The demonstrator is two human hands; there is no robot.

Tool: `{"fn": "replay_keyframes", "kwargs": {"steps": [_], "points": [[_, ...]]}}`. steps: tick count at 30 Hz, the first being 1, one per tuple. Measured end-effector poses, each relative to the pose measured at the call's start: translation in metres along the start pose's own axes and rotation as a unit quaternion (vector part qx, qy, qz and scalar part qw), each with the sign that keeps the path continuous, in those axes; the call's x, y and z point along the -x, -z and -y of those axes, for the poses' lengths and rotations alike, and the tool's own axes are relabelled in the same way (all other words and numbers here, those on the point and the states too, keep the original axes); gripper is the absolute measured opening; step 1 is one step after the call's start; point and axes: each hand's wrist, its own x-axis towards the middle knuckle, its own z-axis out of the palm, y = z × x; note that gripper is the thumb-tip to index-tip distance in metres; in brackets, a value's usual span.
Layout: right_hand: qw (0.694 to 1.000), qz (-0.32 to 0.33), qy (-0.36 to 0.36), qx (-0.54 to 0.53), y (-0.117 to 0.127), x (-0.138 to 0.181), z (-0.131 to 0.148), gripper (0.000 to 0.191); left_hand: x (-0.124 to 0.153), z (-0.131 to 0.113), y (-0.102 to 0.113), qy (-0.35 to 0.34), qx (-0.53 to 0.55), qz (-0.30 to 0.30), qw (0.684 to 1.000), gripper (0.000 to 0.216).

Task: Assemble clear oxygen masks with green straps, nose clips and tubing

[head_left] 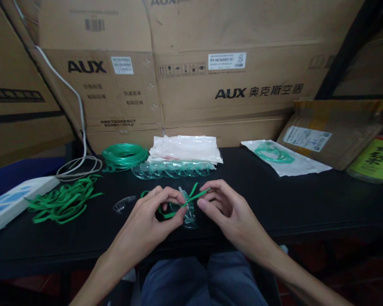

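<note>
Thumb and index finger of my left hand (161,208) pinch a narrow green elastic strap (196,196). The strap's end reaches across to my right hand (225,204), overlapping its index finger. The right thumb and index finger are apart, with the other fingers curled. Just beyond and below the fingertips, a clear greenish plastic mask (190,219) with a short tube stub lies on the black table, partly hidden by my left hand. More of a green strap loops behind the left fingers. Left of that hand lies a small clear ribbed plastic piece (124,204).
A pile of green straps (65,199) lies left, near a white power strip (22,199). Behind are coiled green tubing (124,156), a row of clear masks (175,169) and white bags (185,148). At right are a bagged tube (272,155), a carton (322,131) and a yellow-green tin (375,159).
</note>
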Motion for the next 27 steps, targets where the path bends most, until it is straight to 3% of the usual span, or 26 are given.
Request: {"fn": "replay_keyframes", "kwargs": {"steps": [5,10,16,18,23,27], "points": [[0.987,0.054,0.013,0.153,0.000,0.001,-0.006,0.056,-0.001,-0.001,0.002,0.005,0.052,0.032,0.998,0.011],[0.983,0.078,0.009,0.164,0.003,-0.001,-0.006,0.051,-0.002,-0.003,0.001,0.016,0.078,0.046,0.996,0.019],[0.988,0.077,0.017,0.129,0.017,0.002,-0.004,0.046,-0.004,-0.004,0.009,0.070,0.039,-0.042,0.996,0.023],[0.988,0.081,0.016,0.134,0.021,0.005,-0.003,0.046,-0.012,-0.009,0.013,0.082,0.002,-0.046,0.996,0.025],[0.986,0.100,0.000,0.136,0.024,0.009,-0.004,0.049,-0.049,-0.028,0.015,0.098,-0.090,0.053,0.990,0.028],[0.983,0.110,-0.001,0.144,0.024,0.008,-0.003,0.046,-0.079,-0.032,0.003,0.100,-0.168,0.115,0.974,0.036]]}}
